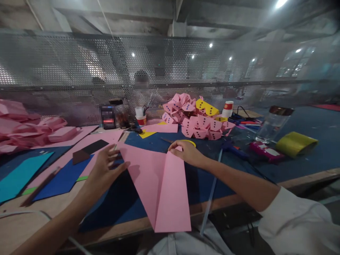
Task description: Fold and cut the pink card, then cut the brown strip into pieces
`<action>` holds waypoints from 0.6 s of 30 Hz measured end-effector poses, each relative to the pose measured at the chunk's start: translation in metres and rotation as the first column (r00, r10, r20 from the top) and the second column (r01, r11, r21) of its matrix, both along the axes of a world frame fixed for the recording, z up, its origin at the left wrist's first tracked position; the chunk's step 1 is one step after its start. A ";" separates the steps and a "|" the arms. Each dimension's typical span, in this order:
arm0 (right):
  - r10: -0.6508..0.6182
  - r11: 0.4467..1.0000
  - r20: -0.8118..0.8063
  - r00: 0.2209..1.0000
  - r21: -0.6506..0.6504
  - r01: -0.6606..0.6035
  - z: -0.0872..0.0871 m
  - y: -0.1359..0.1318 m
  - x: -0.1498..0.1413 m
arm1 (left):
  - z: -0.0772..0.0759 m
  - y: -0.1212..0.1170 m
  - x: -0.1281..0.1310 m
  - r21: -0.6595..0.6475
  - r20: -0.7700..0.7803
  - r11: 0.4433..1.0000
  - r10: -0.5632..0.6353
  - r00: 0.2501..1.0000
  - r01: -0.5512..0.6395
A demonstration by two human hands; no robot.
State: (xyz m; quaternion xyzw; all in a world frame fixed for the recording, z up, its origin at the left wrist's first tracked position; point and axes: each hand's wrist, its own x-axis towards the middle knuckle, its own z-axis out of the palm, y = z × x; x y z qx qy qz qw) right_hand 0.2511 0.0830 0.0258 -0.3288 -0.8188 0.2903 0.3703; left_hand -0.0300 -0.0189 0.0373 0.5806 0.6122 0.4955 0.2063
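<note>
A folded sheet of pink paper (159, 184) lies on the table in front of me, its near end hanging over the table's front edge. My left hand (105, 170) rests at the paper's left corner, fingers spread, thumb touching the pink edge. My right hand (187, 151) presses curled fingertips onto the paper's far right corner. A dark blue sheet (119, 202) lies under the pink paper.
A heap of folded pink and yellow paper pieces with black dots (198, 118) sits at the back middle. Pink paper stacks (29, 129) lie far left. A glass jar (273, 124), a yellow roll (296, 143), cups, pens and a long ruler (211, 193) crowd the right. A mesh screen (170, 67) stands behind.
</note>
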 end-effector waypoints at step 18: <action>-0.020 1.000 0.133 0.991 -0.009 0.021 -0.007 0.006 0.004 | 0.002 0.025 0.019 0.048 -0.872 0.997 0.012 0.490 0.060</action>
